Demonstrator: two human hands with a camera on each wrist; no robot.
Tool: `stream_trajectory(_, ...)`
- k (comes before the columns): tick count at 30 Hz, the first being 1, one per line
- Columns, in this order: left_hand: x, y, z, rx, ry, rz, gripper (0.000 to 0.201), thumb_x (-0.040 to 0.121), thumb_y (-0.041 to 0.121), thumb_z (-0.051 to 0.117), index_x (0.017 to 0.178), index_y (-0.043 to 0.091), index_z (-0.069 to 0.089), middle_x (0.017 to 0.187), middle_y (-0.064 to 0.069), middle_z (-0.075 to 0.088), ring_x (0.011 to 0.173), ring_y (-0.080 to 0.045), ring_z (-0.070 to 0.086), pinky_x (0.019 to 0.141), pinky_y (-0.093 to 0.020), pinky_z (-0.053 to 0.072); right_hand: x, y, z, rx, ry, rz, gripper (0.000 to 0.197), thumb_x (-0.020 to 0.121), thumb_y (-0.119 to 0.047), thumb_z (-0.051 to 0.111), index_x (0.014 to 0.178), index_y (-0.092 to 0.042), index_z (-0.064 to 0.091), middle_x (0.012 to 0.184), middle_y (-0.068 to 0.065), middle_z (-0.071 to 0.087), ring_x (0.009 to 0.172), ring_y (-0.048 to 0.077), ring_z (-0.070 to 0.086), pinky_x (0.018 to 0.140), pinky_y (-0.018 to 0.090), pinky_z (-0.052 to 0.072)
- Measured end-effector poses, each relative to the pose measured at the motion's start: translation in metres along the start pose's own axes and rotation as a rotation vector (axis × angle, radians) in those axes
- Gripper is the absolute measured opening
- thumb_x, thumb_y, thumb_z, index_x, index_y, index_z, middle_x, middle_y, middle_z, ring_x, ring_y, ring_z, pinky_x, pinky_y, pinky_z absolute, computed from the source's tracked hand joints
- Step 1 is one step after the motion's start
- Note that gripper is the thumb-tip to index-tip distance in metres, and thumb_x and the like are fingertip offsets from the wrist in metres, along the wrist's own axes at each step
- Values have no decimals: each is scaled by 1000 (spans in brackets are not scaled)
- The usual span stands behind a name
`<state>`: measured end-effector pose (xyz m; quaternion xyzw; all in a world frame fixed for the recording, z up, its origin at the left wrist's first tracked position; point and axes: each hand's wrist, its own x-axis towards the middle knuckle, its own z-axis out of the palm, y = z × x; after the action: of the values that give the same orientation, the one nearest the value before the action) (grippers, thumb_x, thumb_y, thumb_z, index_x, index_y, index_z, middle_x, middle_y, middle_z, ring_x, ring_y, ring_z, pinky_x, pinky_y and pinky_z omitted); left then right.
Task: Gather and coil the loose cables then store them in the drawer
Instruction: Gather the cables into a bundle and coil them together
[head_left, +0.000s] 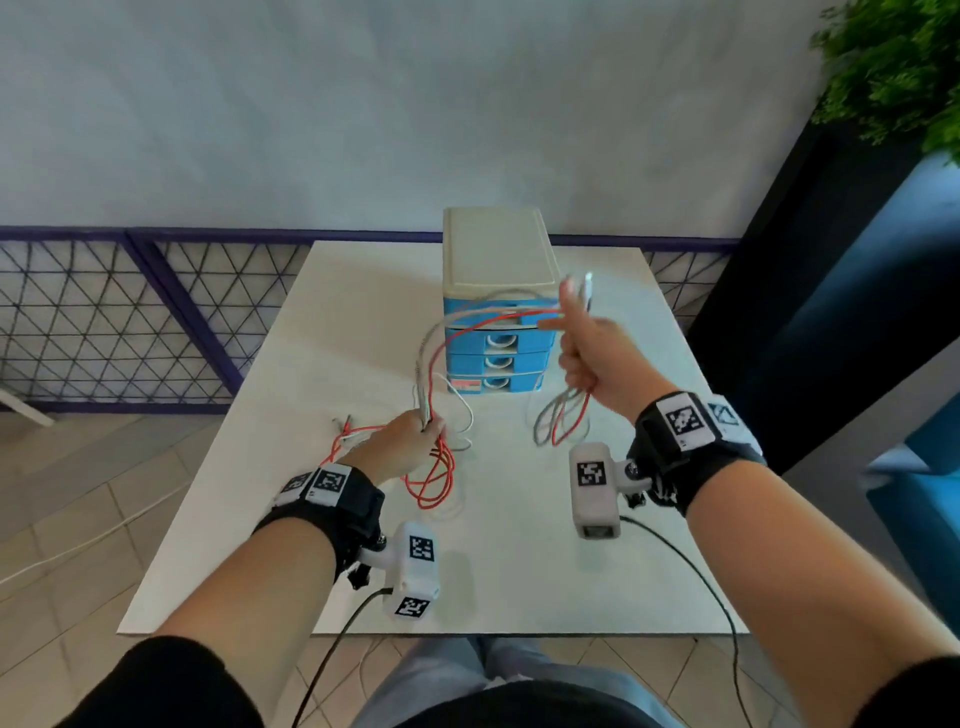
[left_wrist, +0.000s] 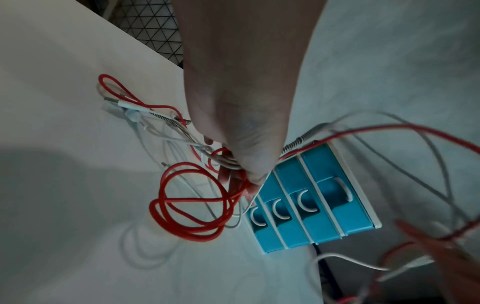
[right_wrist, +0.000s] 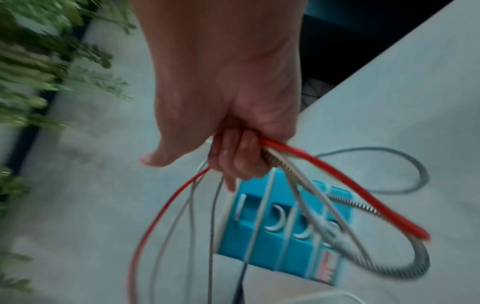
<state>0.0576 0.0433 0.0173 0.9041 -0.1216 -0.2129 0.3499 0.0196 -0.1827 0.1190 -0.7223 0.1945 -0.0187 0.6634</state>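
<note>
A bundle of red, white and grey cables (head_left: 470, 325) stretches between my two hands above the white table (head_left: 291, 364). My left hand (head_left: 410, 436) grips the bundle low over the table, with red loops (left_wrist: 192, 205) hanging below it. My right hand (head_left: 587, 353) is raised to the right of the blue drawer unit (head_left: 498, 358) and holds the other end, its fingers (right_wrist: 233, 158) curled round the strands and loops (head_left: 563, 421) dangling beneath. All the drawers (left_wrist: 306, 197) look closed.
The drawer unit has a beige top (head_left: 496, 249) and stands at the table's far middle. Cable ends with plugs (left_wrist: 122, 102) lie on the table left of my left hand. A green plant (head_left: 898, 67) is at the far right, a mesh fence (head_left: 104, 322) behind.
</note>
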Motion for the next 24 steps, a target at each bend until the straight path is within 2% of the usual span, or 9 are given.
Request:
stream_trajectory(4, 0, 15, -6, 164, -88, 29, 32, 98, 36, 33, 76, 25, 53, 69, 7, 51, 80, -27, 52, 79, -36, 37, -15, 40, 29, -6, -306, 65, 38, 86, -46, 65, 96, -11, 56, 54, -6, 22, 41, 6, 20, 36, 19, 19)
stream_trajectory(7, -1, 33, 0, 351, -151, 40, 39, 97, 46, 27, 113, 23, 55, 111, 1, 60, 113, -30, 53, 100, -42, 34, -20, 49, 54, -205, -376, -20, 37, 81, -44, 72, 95, -10, 69, 51, -3, 35, 40, 10, 27, 39, 22, 24)
stream_trajectory(9, 2, 39, 6, 328, -155, 111, 57, 86, 55, 27, 128, 23, 49, 129, -2, 55, 121, -30, 50, 104, -49, 36, -23, 45, 66, -301, -358, -112, 26, 81, -39, 74, 94, -16, 74, 45, -12, 49, 36, 4, 38, 38, 18, 29)
stream_trajectory(11, 6, 37, 9, 235, -135, 163, 53, 81, 52, 34, 121, 23, 52, 120, -6, 60, 111, -31, 56, 97, -54, 42, -22, 40, 73, -348, -332, -191, 19, 84, -30, 72, 89, -13, 74, 42, -18, 53, 40, -4, 48, 43, 10, 33)
stream_trajectory(13, 4, 37, 9, 266, -126, 139, 35, 91, 44, 39, 110, 19, 56, 102, -4, 61, 98, -28, 58, 92, -48, 44, -21, 35, 75, -390, -282, -230, 23, 86, -30, 70, 86, -8, 73, 50, -16, 55, 49, -2, 51, 53, 15, 37)
stream_trajectory(16, 2, 36, 4, 184, -57, 113, 28, 94, 41, 41, 71, 26, 49, 66, 10, 50, 69, -18, 49, 78, -37, 34, -14, 26, 69, -330, -127, -189, 29, 92, -35, 60, 76, -12, 68, 40, -14, 45, 40, 0, 41, 49, 19, 31)
stream_trajectory(19, 3, 35, -3, 36, -35, 91, 28, 82, 48, 47, 57, 33, 48, 45, 14, 44, 52, -12, 42, 73, -36, 33, -9, 22, 66, -255, -36, -188, 39, 95, -40, 54, 62, -20, 59, 44, -9, 36, 42, 9, 34, 48, 26, 30)
stream_trajectory(22, 8, 24, -2, 41, -45, 89, 21, 68, 57, 47, 73, 44, 63, 62, 15, 61, 69, -14, 61, 90, -36, 44, -8, 16, 65, -205, 32, -209, 41, 96, -41, 50, 61, -20, 54, 52, -4, 37, 46, 11, 35, 50, 26, 31)
stream_trajectory(24, 10, 8, 2, 58, -61, 65, 27, 59, 56, 47, 78, 48, 64, 74, 16, 68, 86, -15, 66, 101, -45, 42, -6, 7, 58, -158, 88, -221, 40, 97, -41, 48, 64, -19, 54, 54, -4, 39, 45, 9, 36, 47, 24, 32)
